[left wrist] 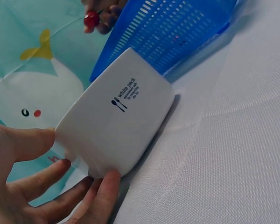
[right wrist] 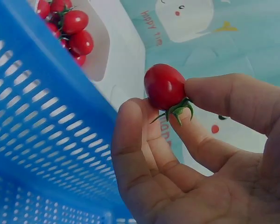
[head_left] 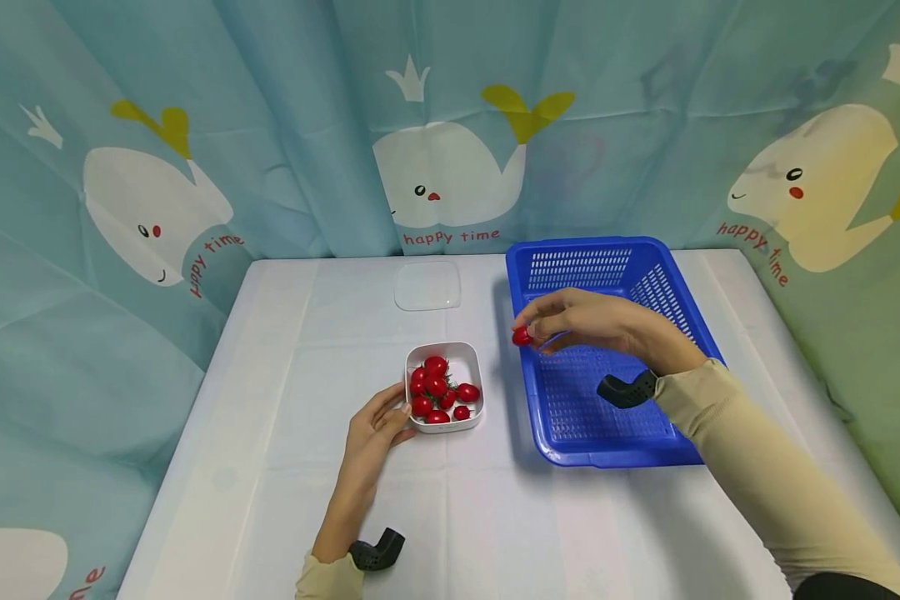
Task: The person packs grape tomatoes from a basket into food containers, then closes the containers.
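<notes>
My right hand pinches a cherry tomato between thumb and fingertips, its green calyx showing on one side in the right wrist view. This hand is over the left rim of the blue plastic basket. A small white plastic container stands left of the basket with several red cherry tomatoes in it. Against the container's left side rests my left hand, fingers spread and lightly bent, fingertips at the wall and rim. Printed lettering shows on the container's wall in the left wrist view.
A clear lid lies flat on the white-covered table behind the container. Blue-green curtains printed with whales hang around the far and side edges. The basket takes up the table's right part.
</notes>
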`<state>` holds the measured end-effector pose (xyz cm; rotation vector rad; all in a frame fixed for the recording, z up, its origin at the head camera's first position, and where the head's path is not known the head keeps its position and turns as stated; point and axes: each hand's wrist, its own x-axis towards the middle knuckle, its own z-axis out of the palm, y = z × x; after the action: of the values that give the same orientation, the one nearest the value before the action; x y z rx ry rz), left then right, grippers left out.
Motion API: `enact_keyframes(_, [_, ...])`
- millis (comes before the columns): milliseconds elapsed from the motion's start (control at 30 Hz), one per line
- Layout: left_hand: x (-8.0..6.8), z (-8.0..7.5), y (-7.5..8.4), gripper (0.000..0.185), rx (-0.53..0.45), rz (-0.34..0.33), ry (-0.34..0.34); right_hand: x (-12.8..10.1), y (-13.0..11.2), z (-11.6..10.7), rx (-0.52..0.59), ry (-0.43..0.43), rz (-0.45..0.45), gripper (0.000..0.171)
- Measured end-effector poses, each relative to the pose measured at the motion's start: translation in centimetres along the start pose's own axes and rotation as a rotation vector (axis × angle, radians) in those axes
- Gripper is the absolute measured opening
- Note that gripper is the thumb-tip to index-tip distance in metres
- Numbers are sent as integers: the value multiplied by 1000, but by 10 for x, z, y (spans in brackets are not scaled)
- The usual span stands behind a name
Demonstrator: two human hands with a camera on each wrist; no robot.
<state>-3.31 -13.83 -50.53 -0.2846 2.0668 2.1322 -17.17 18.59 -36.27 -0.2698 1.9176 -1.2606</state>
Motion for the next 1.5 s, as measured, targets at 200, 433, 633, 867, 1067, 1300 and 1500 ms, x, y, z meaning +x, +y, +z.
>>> enact_keyframes(200, [-1, 0, 1, 47, -2, -2, 0, 18, -14, 7, -33, -12, -25, 32])
enact_keyframes(433, [-1, 1, 2, 47, 4, -6, 6, 38, -31, 20, -213, 35, -31, 24])
enact_keyframes(633, [-1, 1, 1, 47, 2, -15, 7, 52, -42, 33, -279, 46, -9, 19])
enact_keyframes(867, [-1, 0, 0, 46, -10, -20, 18, 71, -41, 45, -347, 48, 18, 16])
enact_keyframes(1067, [-1, 0, 0, 47, 1, 13, 0, 82, -36, 54, -412, 49, 34, 14])
enact_keyframes(1300, [-2, 1, 1, 47, -4, 8, -3, 88, -32, 59, -440, 53, 45, 12])
enact_keyframes(1500, [-1, 1, 1, 46, -9, 1, -5, 92, -29, 61, -484, 60, 39, 8])
